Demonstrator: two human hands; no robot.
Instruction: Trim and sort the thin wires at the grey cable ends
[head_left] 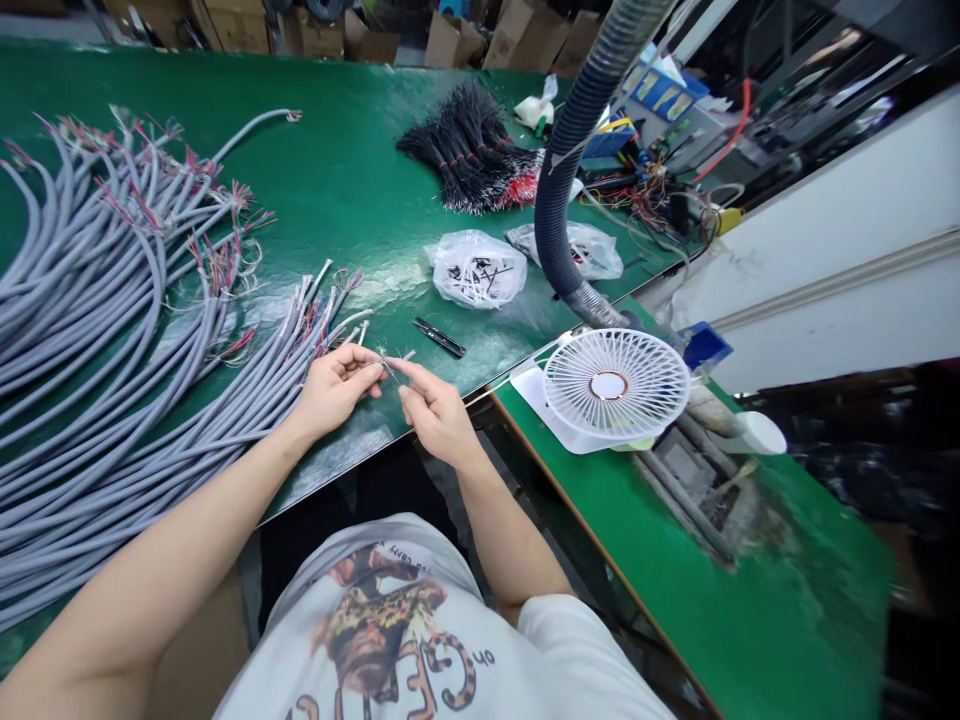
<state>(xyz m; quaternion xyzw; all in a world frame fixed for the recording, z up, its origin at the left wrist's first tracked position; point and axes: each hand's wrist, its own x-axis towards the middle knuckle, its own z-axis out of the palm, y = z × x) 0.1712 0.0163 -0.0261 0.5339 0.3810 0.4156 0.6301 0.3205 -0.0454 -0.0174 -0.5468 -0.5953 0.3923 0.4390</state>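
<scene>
My left hand (339, 388) is closed in a pinch on frayed thin wires (382, 358) at the front edge of the green table. Close beside it, my right hand (436, 412) pinches a thin dark strand (393, 376) that runs up to those wires. Whether this strand is a wire or a slim tool is too small to tell. A bundle of grey cables (247, 445) lies to the left, its stripped ends fanning out by my left hand. Black thread snips (439, 338) rest on the table just beyond my right hand.
Another pile of grey cables (82, 260) covers the left side. Farther back are bundled black wires (472, 150) and a plastic bag of small parts (478, 270). A ribbed hose (559, 190) comes down at the right, near a white fan (616, 385) on a second green table (750, 620).
</scene>
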